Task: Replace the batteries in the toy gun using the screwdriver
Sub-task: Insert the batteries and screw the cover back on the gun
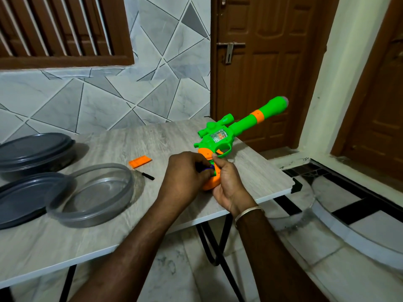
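Centre frame, right hand (226, 184) curled round the handle of the toy gun (218, 139), left hand (185, 171) pinching a purple battery (209, 168) at the open compartment, and a slip could, I reckon, roll it off the table (104, 240) edge nearby.

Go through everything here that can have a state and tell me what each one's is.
toy gun: held up, barrel raised, grip cover off.
orange cover: detached, lying on the table.
black screwdriver: lying unused.
clear container: open.
grey container: lidded.
door: shut.
left hand: pinching a purple thing at the grip.
right hand: gripping the gun's grip.
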Demonstrator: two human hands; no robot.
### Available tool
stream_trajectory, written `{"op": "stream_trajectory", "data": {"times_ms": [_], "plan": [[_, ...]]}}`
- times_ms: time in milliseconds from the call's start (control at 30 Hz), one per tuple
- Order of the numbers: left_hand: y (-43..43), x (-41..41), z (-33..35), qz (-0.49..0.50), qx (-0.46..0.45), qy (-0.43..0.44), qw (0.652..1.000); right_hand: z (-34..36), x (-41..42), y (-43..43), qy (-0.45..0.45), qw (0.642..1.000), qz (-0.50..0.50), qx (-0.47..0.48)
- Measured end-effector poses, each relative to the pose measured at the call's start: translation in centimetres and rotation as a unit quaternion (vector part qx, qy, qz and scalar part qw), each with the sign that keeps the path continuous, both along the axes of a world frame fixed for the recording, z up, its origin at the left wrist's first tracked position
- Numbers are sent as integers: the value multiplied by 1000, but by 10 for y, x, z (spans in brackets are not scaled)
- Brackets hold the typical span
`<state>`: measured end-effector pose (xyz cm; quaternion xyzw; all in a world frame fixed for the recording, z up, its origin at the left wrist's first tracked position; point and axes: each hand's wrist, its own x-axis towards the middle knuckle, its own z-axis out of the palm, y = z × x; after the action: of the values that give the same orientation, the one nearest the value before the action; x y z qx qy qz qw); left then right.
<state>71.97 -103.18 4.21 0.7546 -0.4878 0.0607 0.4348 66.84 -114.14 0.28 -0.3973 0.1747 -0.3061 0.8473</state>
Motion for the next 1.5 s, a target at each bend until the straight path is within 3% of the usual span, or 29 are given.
{"op": "stream_trajectory", "data": {"times_ms": [233,400,633,900,1233,1500], "plan": [[0,-1,2,-43,34,-101,993,0,2,0,-11,1000,-3,6],[-7,-3,-6,-26,-33,-72,997,1,2,2,-23,1000,-4,18],[-8,2,-12,-63,-33,-110,991,0,3,-1,-13,1000,1,26],[-10,-2,-23,-28,-94,-32,995,0,3,-2,2,999,6,35],[-1,12,-16,-117,-56,-126,984,-3,4,0,-5,1000,10,22],[-6,18,-20,-117,-57,-94,987,-3,2,-2,-5,999,11,32]]}}
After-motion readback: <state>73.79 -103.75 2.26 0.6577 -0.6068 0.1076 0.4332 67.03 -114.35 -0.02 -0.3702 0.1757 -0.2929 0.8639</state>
